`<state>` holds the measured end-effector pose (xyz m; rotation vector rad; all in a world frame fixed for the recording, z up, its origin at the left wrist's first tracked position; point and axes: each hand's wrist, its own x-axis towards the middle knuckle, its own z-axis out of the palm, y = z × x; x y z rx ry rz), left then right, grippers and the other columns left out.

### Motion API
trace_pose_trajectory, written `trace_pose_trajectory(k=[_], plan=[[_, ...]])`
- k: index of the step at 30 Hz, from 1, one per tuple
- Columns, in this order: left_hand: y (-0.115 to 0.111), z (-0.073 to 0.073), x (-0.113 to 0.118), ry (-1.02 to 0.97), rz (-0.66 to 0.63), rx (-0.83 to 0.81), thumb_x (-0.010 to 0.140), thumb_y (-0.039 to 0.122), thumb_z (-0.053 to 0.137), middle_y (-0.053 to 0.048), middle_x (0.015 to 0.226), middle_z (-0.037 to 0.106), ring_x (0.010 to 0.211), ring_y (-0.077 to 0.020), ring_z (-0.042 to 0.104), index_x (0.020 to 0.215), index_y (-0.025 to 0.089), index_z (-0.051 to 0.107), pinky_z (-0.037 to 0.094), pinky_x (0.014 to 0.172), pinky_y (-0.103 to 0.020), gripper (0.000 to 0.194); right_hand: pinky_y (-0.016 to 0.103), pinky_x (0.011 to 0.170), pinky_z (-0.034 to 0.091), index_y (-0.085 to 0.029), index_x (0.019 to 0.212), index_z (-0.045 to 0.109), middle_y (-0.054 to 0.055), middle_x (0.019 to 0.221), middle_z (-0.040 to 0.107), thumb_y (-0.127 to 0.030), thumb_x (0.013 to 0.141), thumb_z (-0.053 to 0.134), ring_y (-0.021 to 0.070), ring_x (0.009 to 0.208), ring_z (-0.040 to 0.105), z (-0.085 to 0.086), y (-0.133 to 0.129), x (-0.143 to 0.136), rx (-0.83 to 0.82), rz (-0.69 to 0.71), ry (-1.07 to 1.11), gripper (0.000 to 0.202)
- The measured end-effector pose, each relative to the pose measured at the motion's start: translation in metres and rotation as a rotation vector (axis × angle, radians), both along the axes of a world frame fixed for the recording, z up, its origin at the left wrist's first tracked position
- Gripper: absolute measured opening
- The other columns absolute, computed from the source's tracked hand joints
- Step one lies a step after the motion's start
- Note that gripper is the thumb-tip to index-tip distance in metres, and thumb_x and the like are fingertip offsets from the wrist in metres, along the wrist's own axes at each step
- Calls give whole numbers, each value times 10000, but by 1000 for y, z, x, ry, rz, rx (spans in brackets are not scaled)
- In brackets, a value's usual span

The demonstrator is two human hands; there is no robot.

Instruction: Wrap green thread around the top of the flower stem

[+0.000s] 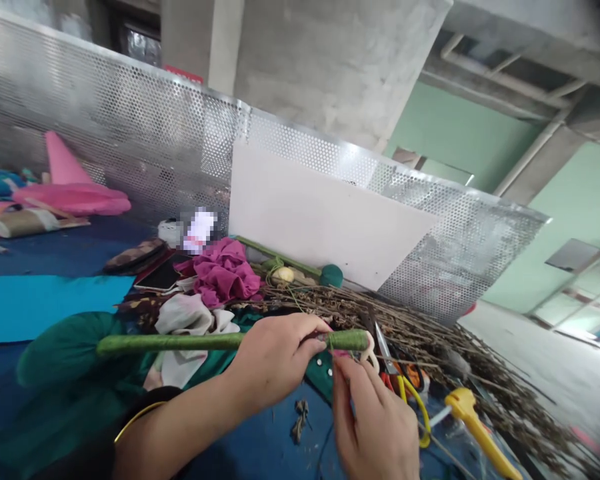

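Note:
A long rod [170, 343] wrapped in green thread lies level across the view. My left hand [275, 360] is closed around it near its right end, thumb on the near side. Dark green cloth [65, 347] spreads at the rod's left end. A cream looped piece [373, 353] shows at the right end. My right hand [375, 417] is closed in a pinch just under the wrapped part, right beside the left thumb. Some fine strands and a bit of pink show at its fingertips, but what it holds is too small to make out.
Scissors [414, 400] with yellow handles and a yellow glue gun [480, 427] lie to the right. Dried stalks [405, 320] run behind the hands. Magenta cloth [225, 273], white cloth [180, 317] and a blue sheet [45, 303] lie left. A perforated metal screen [130, 133] stands behind.

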<state>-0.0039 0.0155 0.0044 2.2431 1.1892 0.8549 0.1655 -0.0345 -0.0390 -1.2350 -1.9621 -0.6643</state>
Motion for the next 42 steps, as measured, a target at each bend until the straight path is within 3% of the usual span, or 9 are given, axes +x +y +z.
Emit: trace_pose_trajectory(k=[4, 12, 17, 28, 35, 42], plan=[[0, 1, 0, 10, 17, 2, 905, 264, 484, -4, 1068, 715, 974, -234, 643, 1067, 268, 658, 430, 791, -297, 238, 228, 462, 432, -193, 886, 599, 34, 653, 649, -217, 933, 384, 161, 500, 628, -2, 1, -3, -227, 122, 231, 221], [-6, 14, 1, 71, 29, -99, 888, 267, 492, 1, 887, 728, 785, -221, 656, 1021, 244, 625, 379, 626, -275, 191, 184, 475, 389, -199, 705, 577, -20, 560, 538, -259, 917, 403, 109, 478, 504, -1, 1, -4, -424, 297, 566, 281], [-6, 15, 2, 31, 21, -128, 855, 242, 514, 21, 822, 711, 742, -198, 634, 925, 239, 610, 361, 631, -264, 118, 207, 468, 340, -195, 717, 597, -32, 538, 477, -265, 914, 431, 100, 452, 426, -5, -2, -5, -415, 317, 667, 266], [-4, 12, -5, -92, 44, -121, 834, 255, 549, 60, 676, 621, 610, -145, 530, 854, 248, 612, 317, 614, -251, 66, 228, 463, 294, -187, 705, 622, -28, 533, 439, -333, 891, 460, 106, 464, 399, -27, -2, -18, -415, 220, 854, 286], [0, 19, -10, -83, -12, -258, 831, 324, 530, 22, 722, 633, 675, -172, 548, 869, 228, 631, 352, 596, -255, 144, 215, 409, 254, -171, 718, 666, -32, 494, 402, -420, 865, 540, 91, 429, 330, -41, 8, -15, -533, 373, 1125, 316], [-1, 18, -11, -172, -127, -356, 821, 290, 551, 27, 766, 669, 739, -162, 589, 833, 220, 626, 398, 649, -242, 103, 210, 418, 319, -186, 778, 680, 5, 622, 540, -448, 791, 675, 89, 470, 361, -55, 26, -10, -690, 511, 1419, 263]])
